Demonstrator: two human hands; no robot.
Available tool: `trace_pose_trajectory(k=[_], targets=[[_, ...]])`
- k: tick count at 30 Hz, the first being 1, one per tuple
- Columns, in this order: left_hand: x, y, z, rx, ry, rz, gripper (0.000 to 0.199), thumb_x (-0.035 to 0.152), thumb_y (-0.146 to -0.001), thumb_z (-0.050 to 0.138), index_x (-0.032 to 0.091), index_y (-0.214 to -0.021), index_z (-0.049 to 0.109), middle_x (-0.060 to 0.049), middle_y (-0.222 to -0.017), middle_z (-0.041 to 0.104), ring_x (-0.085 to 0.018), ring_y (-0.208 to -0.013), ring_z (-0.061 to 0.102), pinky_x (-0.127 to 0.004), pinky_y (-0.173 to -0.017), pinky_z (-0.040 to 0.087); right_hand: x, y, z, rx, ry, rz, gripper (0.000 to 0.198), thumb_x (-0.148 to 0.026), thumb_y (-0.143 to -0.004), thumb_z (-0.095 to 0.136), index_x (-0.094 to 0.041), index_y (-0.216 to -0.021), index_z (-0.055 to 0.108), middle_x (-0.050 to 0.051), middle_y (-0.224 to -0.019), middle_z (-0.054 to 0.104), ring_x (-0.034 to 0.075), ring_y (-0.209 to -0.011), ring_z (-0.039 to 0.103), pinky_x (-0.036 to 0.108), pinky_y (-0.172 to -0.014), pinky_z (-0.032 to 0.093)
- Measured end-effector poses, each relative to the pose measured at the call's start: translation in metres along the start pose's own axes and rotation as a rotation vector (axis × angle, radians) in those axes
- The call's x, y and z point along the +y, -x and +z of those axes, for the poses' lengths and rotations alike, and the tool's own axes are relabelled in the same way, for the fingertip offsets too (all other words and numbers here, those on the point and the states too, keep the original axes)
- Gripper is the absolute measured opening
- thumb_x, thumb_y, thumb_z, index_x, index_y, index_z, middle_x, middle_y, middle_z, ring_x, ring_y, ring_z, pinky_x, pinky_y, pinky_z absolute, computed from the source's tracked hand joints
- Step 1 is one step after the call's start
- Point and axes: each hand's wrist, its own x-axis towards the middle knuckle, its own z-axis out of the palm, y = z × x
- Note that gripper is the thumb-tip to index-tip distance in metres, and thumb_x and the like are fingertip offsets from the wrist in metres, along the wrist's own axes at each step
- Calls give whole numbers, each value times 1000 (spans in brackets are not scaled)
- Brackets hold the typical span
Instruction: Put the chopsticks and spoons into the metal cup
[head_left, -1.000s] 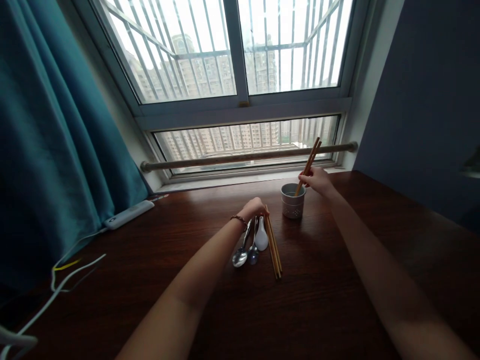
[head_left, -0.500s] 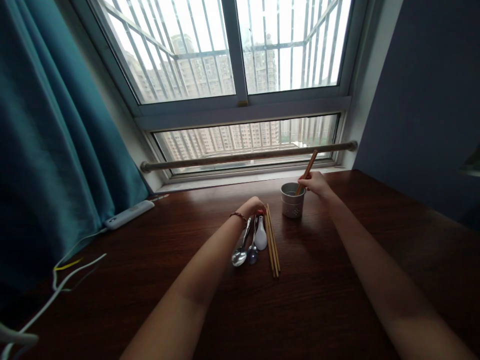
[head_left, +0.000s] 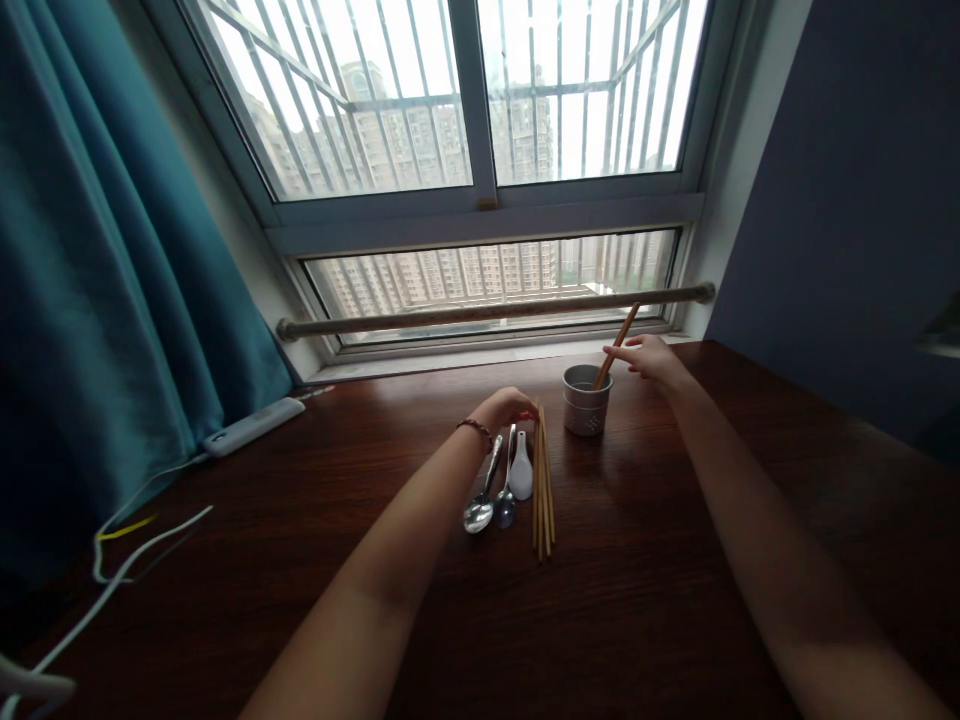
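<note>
— Watching the left hand point(head_left: 508, 406), are you? It sits curled over the far ends of the chopsticks on the table point(head_left: 542, 482), fingertips touching the tops of the bundle.

— Curled, yes, but is it gripping them? From where I stand I cannot tell; the fingers are bent down onto the ends, and whether they pinch is hidden.

— Which way do the sticks run?

— Their long axis goes from the fingers straight back toward the person, nearly in line with the forearm. The bundle lies flat on the dark wooden table point(head_left: 675, 600), thin pale brown sticks, several together.

— And the right hand point(head_left: 651, 355)?

— It hangs just beside the rim of the holder point(head_left: 586, 399), fingers spread loose, with nothing clearly held. One chopstick point(head_left: 616, 345) stands in the holder, leaning up and right, its top close to those fingers.

— So the left hand is nearer the bundle.

— Much nearer. The holder stands beyond and to the right of the bundle, close but not touching.

— Anything else by the left hand?

— A metal spoon point(head_left: 482, 505), a smaller dark spoon point(head_left: 505, 505) and a white ceramic spoon point(head_left: 520, 472) lie just left of the sticks, handles pointing away.
</note>
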Motion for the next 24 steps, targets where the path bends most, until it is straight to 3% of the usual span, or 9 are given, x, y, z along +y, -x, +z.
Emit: trace_pose_trajectory(k=[4, 9, 13, 18, 24], targets=[[9, 7, -19, -59, 34, 53, 19, 28, -88, 50, 9, -87, 54, 0, -72, 54, -6, -55, 50, -18, -48, 44, -6, 3, -18, 74, 48, 5, 73, -64, -59, 62, -6, -103, 56, 10, -84, 62, 20, -68, 59, 29, -55, 43], [25, 31, -42, -28, 149, 300, 20, 26, -86, 52, 8, -79, 53, 5, -58, 43, -2, -43, 36, -14, -38, 31, -17, 16, -41, 80, 165, -11, 61, -66, -58, 60, -7, -71, 63, 12, -66, 60, 25, -65, 57, 33, -54, 39], [50, 56, -61, 99, 267, 520, 14, 22, -81, 59, 8, -77, 56, 8, -49, 35, -1, -39, 28, -14, -35, 21, -26, 28, -58, 6, 193, -10, 52, -63, -60, 62, -11, -61, 64, 10, -62, 61, 22, -63, 58, 32, -59, 41], [90, 74, -85, 307, 411, 724, 14, 19, -70, 68, 8, -76, 63, 7, -43, 35, -1, -39, 26, -18, -39, 17, -33, 36, -65, 3, 214, 7, 47, -58, -63, 63, -12, -61, 65, 11, -63, 63, 22, -65, 59, 34, -62, 42], [132, 64, -83, 474, 517, 896, 18, 20, -63, 70, 7, -75, 65, 5, -46, 42, -1, -40, 30, -18, -43, 22, -24, 29, -59, -51, 165, -57, 49, -60, -62, 62, -10, -63, 65, 13, -64, 63, 22, -63, 60, 32, -57, 45]])
